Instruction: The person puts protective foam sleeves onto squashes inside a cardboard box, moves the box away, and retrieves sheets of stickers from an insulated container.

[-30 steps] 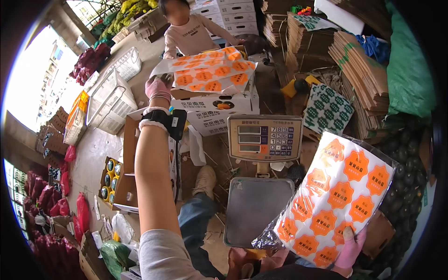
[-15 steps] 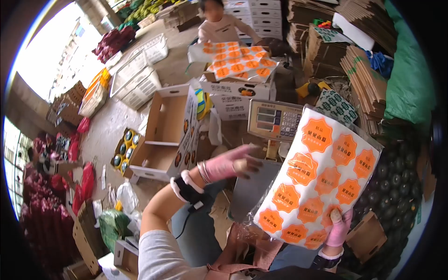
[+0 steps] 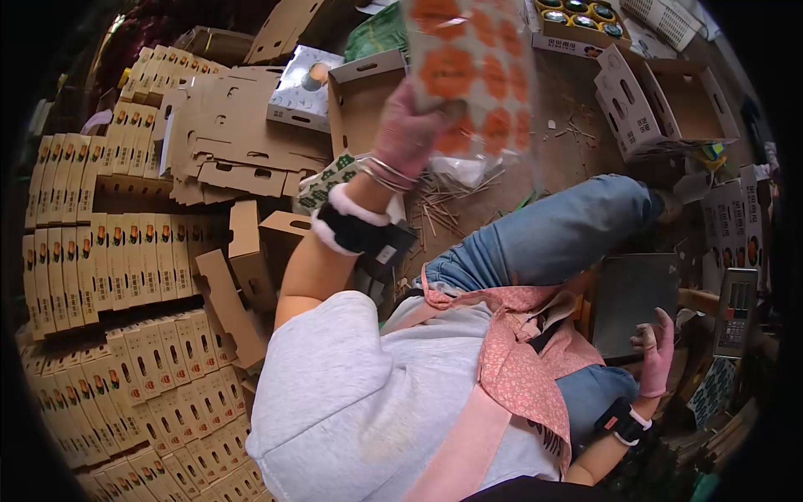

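Observation:
My left hand (image 3: pixel 410 134), in a pink glove, is closed on the lower left edge of a clear plastic packet of orange stickers (image 3: pixel 477 75) at the top centre. The packet hangs above the floor, beside an open cardboard box (image 3: pixel 360 105). At the lower right, my right hand (image 3: pixel 658 360), also in a pink glove, is raised with its fingers apart and holds nothing. It is nearest to the dark scale plate (image 3: pixel 634 297), with the scale's keypad unit (image 3: pixel 736 314) to its right. Both wrists wear black bands with white fluffy trim.
Rows of folded printed cartons (image 3: pixel 138 259) fill the left side. Flattened cardboard (image 3: pixel 242 125) lies upper left beside a white box (image 3: pixel 305 88). An open box (image 3: pixel 686 100) and a tray of dark round produce (image 3: pixel 577 18) stand upper right. Thin sticks (image 3: pixel 439 205) litter the floor.
The view has swung left and down. The sticker packet has passed from my right hand to my left hand and moved away to the left. My right hand is now empty and open.

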